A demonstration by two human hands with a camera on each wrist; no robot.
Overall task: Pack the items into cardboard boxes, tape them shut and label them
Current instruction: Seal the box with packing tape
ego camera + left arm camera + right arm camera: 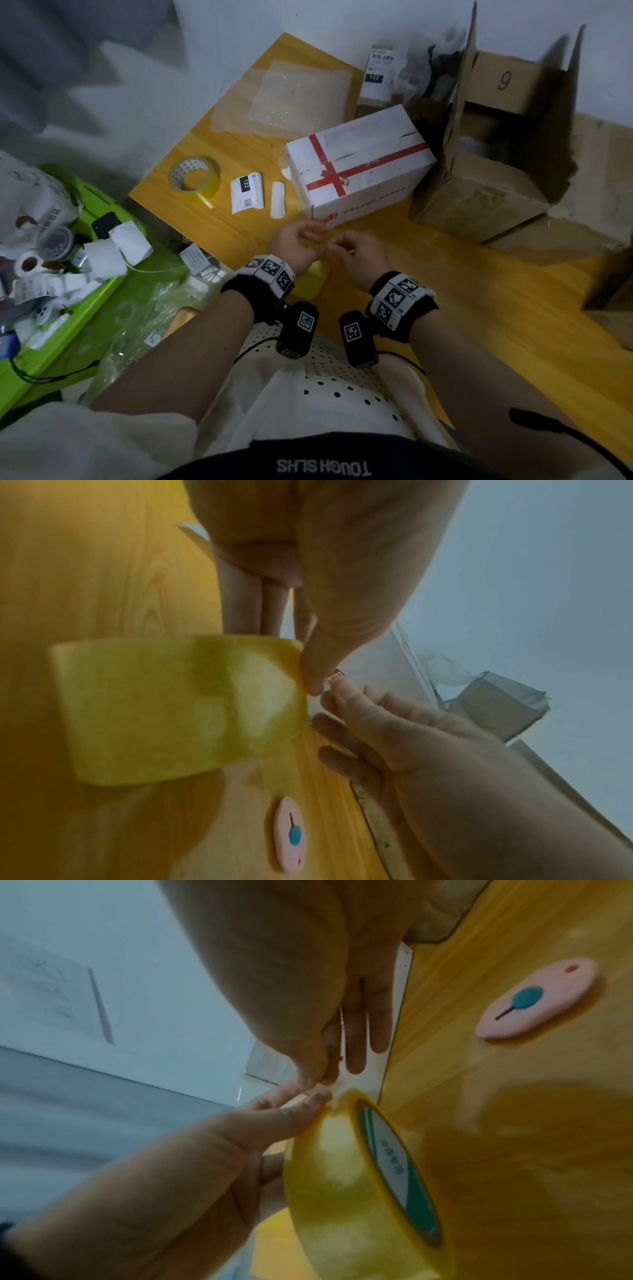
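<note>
Yellow wood tabletop (445,274) fills my head view, backed by a pale wall. On it the white box with red tape (359,164) lies closed, a second tape roll (195,178) and a loose label (247,192) to its left, open brown cartons (496,154) to its right. My left hand (296,245) and right hand (356,251) meet just in front of the white box.

From the left wrist, the yellow tape roll (178,707) hangs from my curled left fingers, thumb at its edge; my right hand's fingers (349,696) reach in, part curled. A pink cutter (291,834) lies on the table below.

From the right wrist, my thumb and forefinger pinch at the roll's rim (342,1096), apparently lifting the tape's free end.

I judge the end could split or stick back if I peel crookedly. The tape end itself is too small and blurred to make out, and the head view almost hides the roll.
</note>
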